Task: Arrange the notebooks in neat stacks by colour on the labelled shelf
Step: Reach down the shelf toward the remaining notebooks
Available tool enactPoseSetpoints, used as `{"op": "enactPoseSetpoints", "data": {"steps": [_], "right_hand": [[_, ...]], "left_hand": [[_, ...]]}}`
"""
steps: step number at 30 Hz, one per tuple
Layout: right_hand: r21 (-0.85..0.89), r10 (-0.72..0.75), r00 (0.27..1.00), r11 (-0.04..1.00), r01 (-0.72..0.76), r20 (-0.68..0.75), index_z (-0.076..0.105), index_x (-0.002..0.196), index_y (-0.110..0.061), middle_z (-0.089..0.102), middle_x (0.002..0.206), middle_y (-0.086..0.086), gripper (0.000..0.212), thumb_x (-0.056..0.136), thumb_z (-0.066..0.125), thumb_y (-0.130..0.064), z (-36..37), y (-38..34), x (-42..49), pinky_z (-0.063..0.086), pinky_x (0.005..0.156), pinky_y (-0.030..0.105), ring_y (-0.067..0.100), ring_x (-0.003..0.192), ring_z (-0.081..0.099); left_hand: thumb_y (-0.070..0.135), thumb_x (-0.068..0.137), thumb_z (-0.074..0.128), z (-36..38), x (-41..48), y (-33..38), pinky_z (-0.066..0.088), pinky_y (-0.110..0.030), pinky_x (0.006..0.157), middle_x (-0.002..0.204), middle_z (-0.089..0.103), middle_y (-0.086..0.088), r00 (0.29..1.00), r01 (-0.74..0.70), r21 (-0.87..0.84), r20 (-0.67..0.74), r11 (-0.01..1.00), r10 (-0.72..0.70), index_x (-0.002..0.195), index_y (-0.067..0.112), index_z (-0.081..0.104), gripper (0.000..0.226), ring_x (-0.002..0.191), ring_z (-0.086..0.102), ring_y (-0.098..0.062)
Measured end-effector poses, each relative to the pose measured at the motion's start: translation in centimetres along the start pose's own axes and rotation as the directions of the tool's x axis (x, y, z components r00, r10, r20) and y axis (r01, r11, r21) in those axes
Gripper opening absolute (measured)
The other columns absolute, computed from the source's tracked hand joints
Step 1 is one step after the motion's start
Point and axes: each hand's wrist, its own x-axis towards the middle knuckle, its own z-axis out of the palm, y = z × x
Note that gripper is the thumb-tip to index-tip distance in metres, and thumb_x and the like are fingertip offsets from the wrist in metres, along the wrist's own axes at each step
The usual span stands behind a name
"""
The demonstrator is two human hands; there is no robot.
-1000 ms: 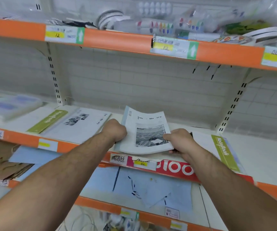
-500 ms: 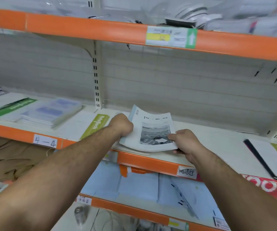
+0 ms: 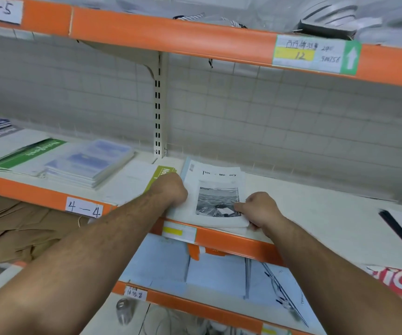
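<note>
Head view: a white photo-cover notebook stack (image 3: 215, 189) is held at the near edge of the labelled shelf (image 3: 316, 209), just right of a green-spined notebook (image 3: 163, 174). Its left edge is gripped by curled fingers of the left hand (image 3: 169, 189); its near right corner is pinched by the right hand (image 3: 259, 209).

Bright even light; edges blurred, wide-angle bowing.

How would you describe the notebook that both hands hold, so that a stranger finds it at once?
Look at the middle shelf, just right of the slotted upright post. At the shelf's front edge lies a white notebook, held by the left hand and right hand. Unlike the green-banded notebook beside it, its cover carries a black-and-white photo.
</note>
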Motion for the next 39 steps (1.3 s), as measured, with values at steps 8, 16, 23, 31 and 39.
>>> {"op": "enactPoseSetpoints", "data": {"steps": [8,16,23,31,39], "right_hand": [[-0.189,0.01,0.999,0.982,-0.016,-0.031,0.059,0.068,-0.01,0.061,0.051,0.006,0.035,0.078,0.078,-0.037,0.0,-0.2,0.2,0.042,0.044,0.023,0.018,0.034,0.051],[-0.188,0.044,0.999,0.981,-0.046,-0.014,0.059,0.066,-0.009,0.056,0.049,0.005,0.026,0.075,0.076,-0.025,0.2,-0.1,0.2,0.049,0.05,0.029,0.021,0.038,0.055],[-0.2,0.051,0.999,0.978,-0.052,-0.01,0.057,0.066,-0.009,0.058,0.052,0.004,0.03,0.079,0.077,-0.028,0.4,0.0,0.3,0.05,0.05,0.029,0.02,0.037,0.056],[-0.103,0.082,0.996,0.991,-0.08,0.017,0.06,0.073,-0.007,0.059,0.061,0.007,0.028,0.082,0.075,-0.028,0.0,0.0,-0.2,0.051,0.05,0.029,0.021,0.045,0.055],[-0.477,-0.093,0.996,0.876,0.076,-0.013,0.048,0.144,-0.014,0.049,0.148,0.003,0.061,0.097,0.05,-0.054,-2.3,0.9,-1.5,0.039,0.106,0.033,0.023,0.133,0.047]], "left_hand": [[0.011,0.094,0.054,-0.1,0.6,0.0,0.041,-0.025,0.06,0.086,0.051,-0.004,0.996,-0.076,0.09,0.054,0.993,0.071,0.082,0.006,0.052,0.012,0.087,0.057,-0.024],[0.009,0.091,0.055,0.5,1.1,0.0,0.036,-0.024,0.052,0.075,0.046,-0.001,0.997,-0.06,0.065,0.052,0.996,0.056,0.074,0.01,0.047,0.018,0.071,0.049,-0.016],[0.008,0.09,0.053,0.6,0.8,0.1,0.037,-0.026,0.052,0.075,0.05,-0.002,0.997,-0.07,0.09,0.042,0.993,0.067,0.072,0.013,0.045,0.02,0.068,0.049,-0.016],[0.017,0.09,0.056,0.4,0.2,0.9,0.042,-0.027,0.057,0.088,0.057,-0.004,0.992,-0.109,0.148,0.078,0.983,0.098,0.083,0.01,0.052,0.011,0.074,0.055,-0.018],[0.055,0.099,0.04,2.9,-1.8,6.3,0.011,-0.05,0.123,0.166,0.013,0.001,0.881,-0.472,0.323,0.189,0.82,0.433,0.158,0.023,0.017,0.071,0.152,0.012,-0.024]]}}
